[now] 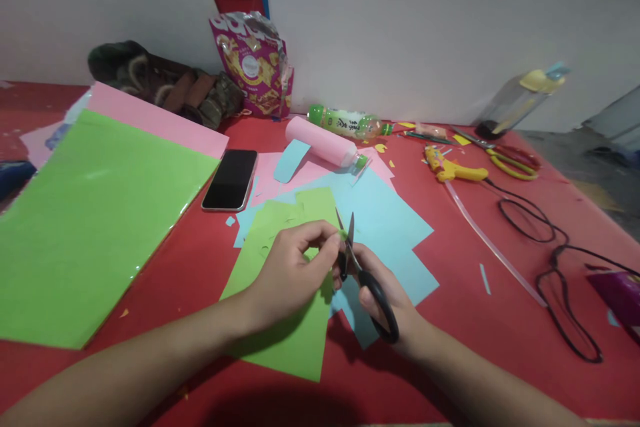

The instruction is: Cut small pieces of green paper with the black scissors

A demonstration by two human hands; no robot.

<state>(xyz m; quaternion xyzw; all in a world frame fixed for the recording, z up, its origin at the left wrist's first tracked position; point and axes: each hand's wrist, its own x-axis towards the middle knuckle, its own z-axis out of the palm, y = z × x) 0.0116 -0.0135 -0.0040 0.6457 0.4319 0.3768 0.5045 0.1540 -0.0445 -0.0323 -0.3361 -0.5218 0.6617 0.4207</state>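
Your right hand (383, 280): gripping black-handled scissors (364, 276), blades (351, 229) parted, tips toward twelve o'clock. Your left hand (297, 267): pinching small green scrap (343, 234) at blades, probably steadying it. Green sheet (295, 343): eight o'clock of scissors.

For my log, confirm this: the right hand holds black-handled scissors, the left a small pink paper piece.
The head view shows the paper piece is green, not pink; the left hand holds it, the right hand the scissors.
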